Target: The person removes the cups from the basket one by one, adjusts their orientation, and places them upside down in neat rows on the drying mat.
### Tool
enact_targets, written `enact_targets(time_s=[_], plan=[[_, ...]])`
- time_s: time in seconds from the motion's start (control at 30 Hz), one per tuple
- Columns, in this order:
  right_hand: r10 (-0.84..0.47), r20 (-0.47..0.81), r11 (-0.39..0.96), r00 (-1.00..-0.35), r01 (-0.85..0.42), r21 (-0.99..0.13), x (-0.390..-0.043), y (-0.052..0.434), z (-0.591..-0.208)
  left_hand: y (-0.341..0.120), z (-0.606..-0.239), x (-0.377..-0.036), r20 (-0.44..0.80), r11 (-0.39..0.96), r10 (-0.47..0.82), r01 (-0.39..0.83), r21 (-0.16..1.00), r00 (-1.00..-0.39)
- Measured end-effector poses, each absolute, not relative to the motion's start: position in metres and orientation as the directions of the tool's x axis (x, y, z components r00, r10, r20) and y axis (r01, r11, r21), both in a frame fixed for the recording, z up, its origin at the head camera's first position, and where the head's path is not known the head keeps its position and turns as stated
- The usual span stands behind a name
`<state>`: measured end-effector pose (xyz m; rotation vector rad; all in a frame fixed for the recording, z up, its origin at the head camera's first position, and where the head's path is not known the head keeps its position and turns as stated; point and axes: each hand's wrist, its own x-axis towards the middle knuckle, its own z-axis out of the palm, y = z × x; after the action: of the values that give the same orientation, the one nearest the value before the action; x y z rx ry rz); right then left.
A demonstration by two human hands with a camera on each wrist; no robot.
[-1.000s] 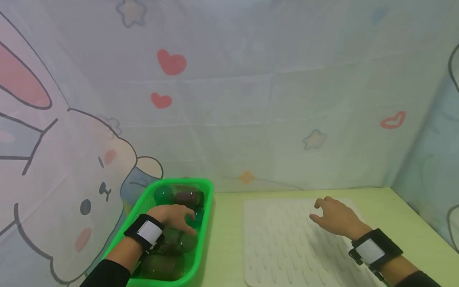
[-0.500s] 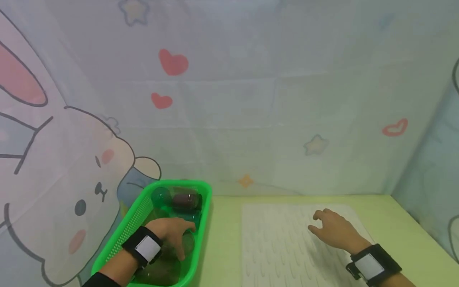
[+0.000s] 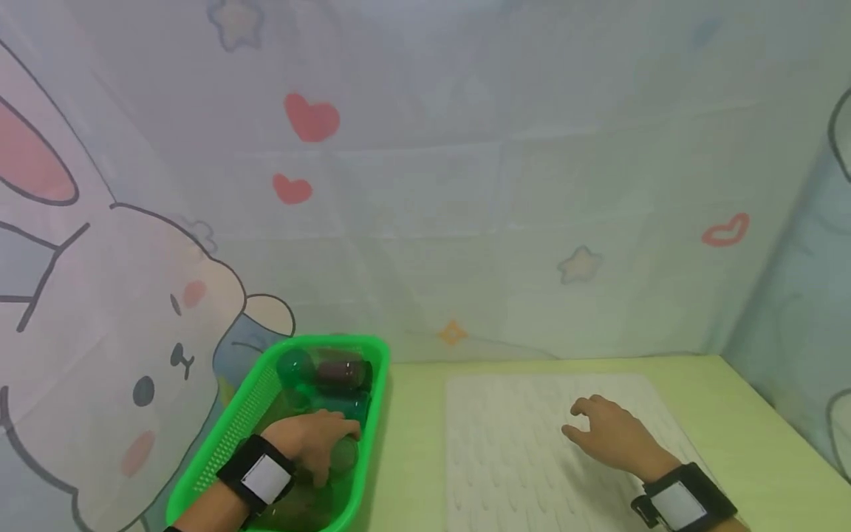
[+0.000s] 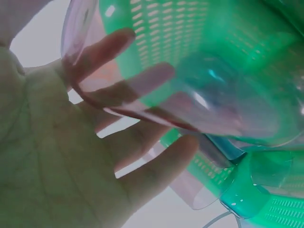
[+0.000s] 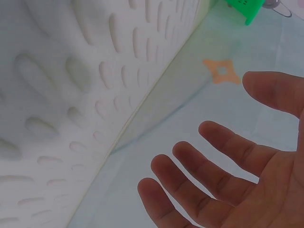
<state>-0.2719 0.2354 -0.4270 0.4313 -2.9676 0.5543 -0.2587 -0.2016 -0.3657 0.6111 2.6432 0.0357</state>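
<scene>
My left hand (image 3: 309, 440) is down inside the green basket (image 3: 378, 414), its thumb and fingers spread on either side of a see-through cup (image 3: 343, 454). In the left wrist view, a transparent, pink-tinted cup (image 4: 228, 118) fills the upper right, and some of the long, nearly straight fingers (image 4: 152, 78) show through its wall. Several other see-through cups lie in the basket, among them a dark purple one (image 3: 340, 373) and a teal one (image 3: 346, 405). My right hand (image 3: 614, 434) hovers over a white mat (image 3: 505, 443) with raised drop-shaped bumps, its fingers loosely bent around nothing.
The basket stands at the left of a pale yellow-green table (image 3: 415, 414), with the mat to its right. Behind rises a cloth backdrop (image 3: 499, 222) printed with hearts, stars and a rabbit. Another cloth panel (image 3: 804, 318) closes the right side.
My left hand has moved down and toward me, from near the teal cup to the clear cup nearer the front. The right hand has stayed over the mat, shifting only slightly.
</scene>
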Motion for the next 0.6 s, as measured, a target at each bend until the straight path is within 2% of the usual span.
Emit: enact_targets(time_s=[0.17, 0.47, 0.6], plan=[[-0.267, 0.139, 0.885, -0.954, -0.299, -0.357, -0.273, 0.227, -0.432, -0.208, -0.368, -0.261, -0.360, 0.902, 0.432, 0.403, 0.158, -0.827], [-0.273, 0.143, 0.876, -0.951, -0.307, -0.371, -0.271, 0.221, -0.432, -0.216, -0.361, -0.259, -0.242, 0.863, 0.467, 0.380, 0.332, -0.850], [-0.273, 0.152, 0.882, -0.950, -0.310, -0.355, -0.273, 0.221, -0.430, -0.220, -0.355, -0.259, -0.147, 0.844, 0.471, 0.396, 0.362, -0.870]])
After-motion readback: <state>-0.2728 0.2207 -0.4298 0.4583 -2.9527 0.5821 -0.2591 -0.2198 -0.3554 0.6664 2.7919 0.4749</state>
